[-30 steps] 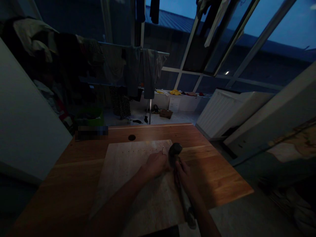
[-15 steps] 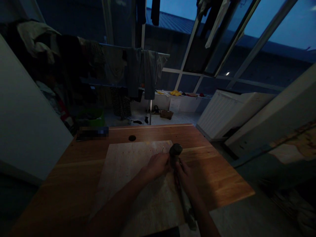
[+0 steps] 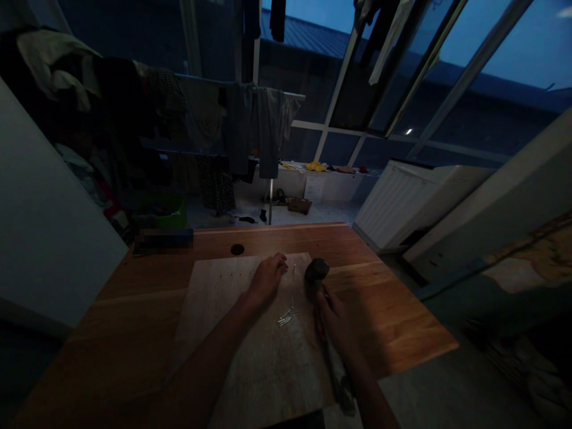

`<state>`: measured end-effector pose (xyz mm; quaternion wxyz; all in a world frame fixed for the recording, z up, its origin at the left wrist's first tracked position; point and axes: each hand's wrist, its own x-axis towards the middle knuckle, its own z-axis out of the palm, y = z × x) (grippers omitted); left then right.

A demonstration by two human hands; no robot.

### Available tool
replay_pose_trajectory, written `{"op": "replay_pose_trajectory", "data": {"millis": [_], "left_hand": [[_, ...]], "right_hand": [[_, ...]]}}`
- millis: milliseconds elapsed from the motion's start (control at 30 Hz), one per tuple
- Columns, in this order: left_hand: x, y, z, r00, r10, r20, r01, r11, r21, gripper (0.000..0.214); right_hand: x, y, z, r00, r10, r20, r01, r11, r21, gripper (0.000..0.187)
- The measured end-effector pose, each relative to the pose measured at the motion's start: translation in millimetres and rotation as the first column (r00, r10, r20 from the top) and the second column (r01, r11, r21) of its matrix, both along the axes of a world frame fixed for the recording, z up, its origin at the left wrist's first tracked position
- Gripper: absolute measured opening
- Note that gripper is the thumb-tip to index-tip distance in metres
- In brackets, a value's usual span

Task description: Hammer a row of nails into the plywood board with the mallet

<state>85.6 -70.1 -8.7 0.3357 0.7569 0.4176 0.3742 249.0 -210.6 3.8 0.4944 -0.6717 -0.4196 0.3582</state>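
A pale wooden board [image 3: 250, 357] lies on the table with a row of small nails or marks along its far edge. Over that row is my left hand [image 3: 268, 277], its fingers curled together; whatever they may pinch is too small to make out. Just right of its fingertips a thin nail [image 3: 294, 269] stands upright in the board. My right hand [image 3: 333, 308] is wrapped round the handle of a hammer [image 3: 317, 270], whose dark head is beside the board's far right corner. Several loose nails [image 3: 286, 319] lie on the board between my hands.
The brown wooden table [image 3: 402, 322] has a round dark hole [image 3: 237, 249] near its far edge. A blurred dark item [image 3: 163, 241] lies at the far left corner. Beyond are hanging clothes [image 3: 268, 131], a green basket [image 3: 172, 217] and a white ribbed appliance [image 3: 393, 202].
My left hand has moved left and away from me, off the loose nails, which now show. The right hand and hammer have barely moved. The view has shifted slightly.
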Motion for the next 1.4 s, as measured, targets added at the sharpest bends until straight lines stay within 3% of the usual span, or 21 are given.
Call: {"op": "replay_pose_trajectory", "data": {"millis": [433, 633, 900, 1067, 1200, 1400], "left_hand": [[-4, -2, -0.3, 0.965, 0.057, -0.256, -0.008, 0.982, 0.189, 0.019], [-5, 4, -5.2, 0.997, 0.021, -0.076, -0.016, 0.997, 0.07, 0.018], [-8, 9, -5.3, 0.998, -0.027, -0.05, 0.03, 0.997, 0.069, 0.018], [-6, 6, -2.6, 0.999, 0.006, 0.035, -0.004, 0.999, -0.039, 0.024], [-5, 3, 1.6, 0.998, 0.014, 0.056, -0.01, 0.997, -0.073, 0.025], [-4, 3, 2.1, 0.996, 0.02, 0.082, -0.012, 0.995, -0.103, 0.028]], "right_hand": [[3, 0, -3.0, 0.999, 0.034, 0.008, -0.034, 0.999, -0.007, 0.06], [2, 0, -1.8, 0.999, 0.028, 0.015, -0.028, 0.999, -0.03, 0.061], [5, 4, 9.0, 1.0, 0.031, -0.001, -0.031, 0.999, -0.019, 0.058], [-5, 7, 23.1, 0.998, 0.06, 0.012, -0.06, 0.998, -0.032, 0.065], [-15, 17, 28.8, 0.995, 0.055, 0.085, -0.061, 0.996, 0.062, 0.058], [-29, 30, 32.2, 0.981, 0.143, 0.131, -0.165, 0.97, 0.178, 0.051]]}}
